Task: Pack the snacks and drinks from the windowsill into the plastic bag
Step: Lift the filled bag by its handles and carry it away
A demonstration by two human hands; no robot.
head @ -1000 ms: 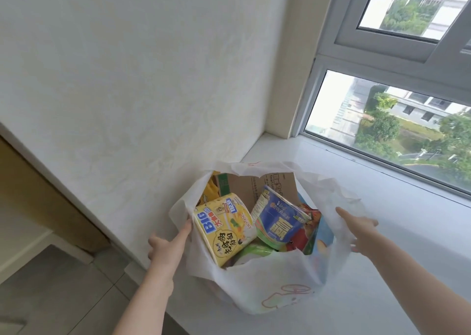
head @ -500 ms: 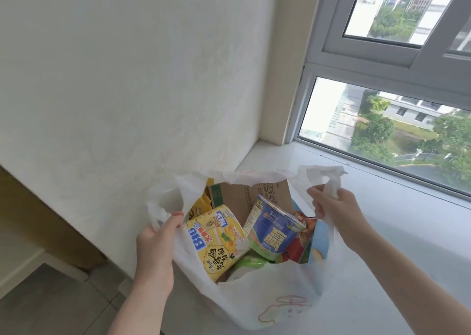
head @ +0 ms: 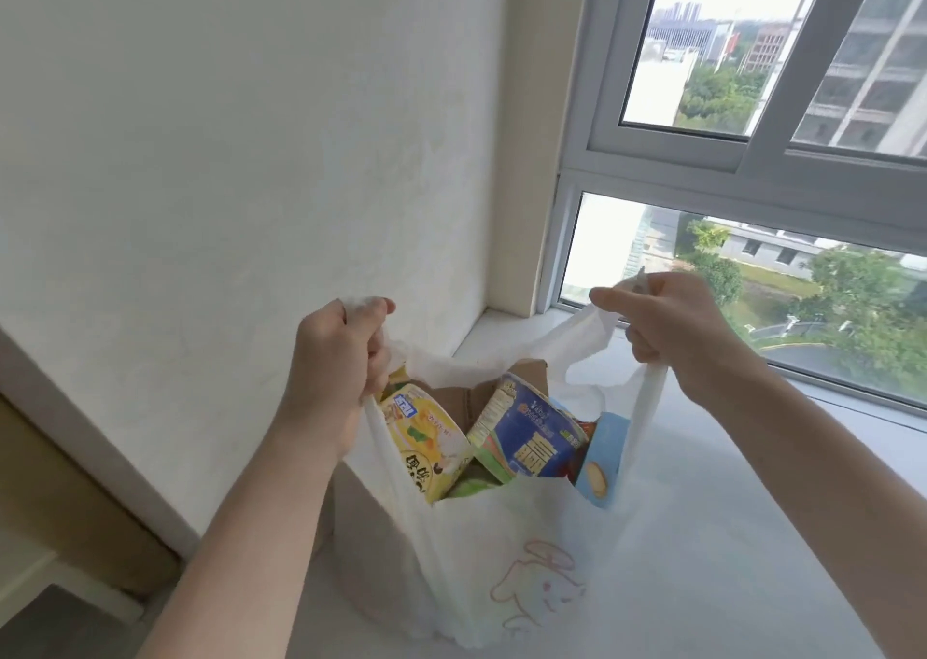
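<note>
A white plastic bag (head: 501, 558) with a cartoon rabbit print stands on the windowsill (head: 752, 533). My left hand (head: 336, 357) grips its left handle and my right hand (head: 672, 327) grips its right handle, both pulled upward. Inside the bag I see a yellow noodle cup (head: 426, 437), a blue noodle cup (head: 526, 432), a light blue biscuit box (head: 602, 458), a brown cardboard box (head: 466, 397) behind them, and something green low down.
A pale wall (head: 251, 157) rises to the left of the sill. The window (head: 752, 257) runs along the back right. The sill's front edge drops to a tiled floor (head: 60, 623) at lower left.
Both hands went from touching the bag's rim to gripping its handles and lifting them. The bag's mouth is drawn up taller around the snacks.
</note>
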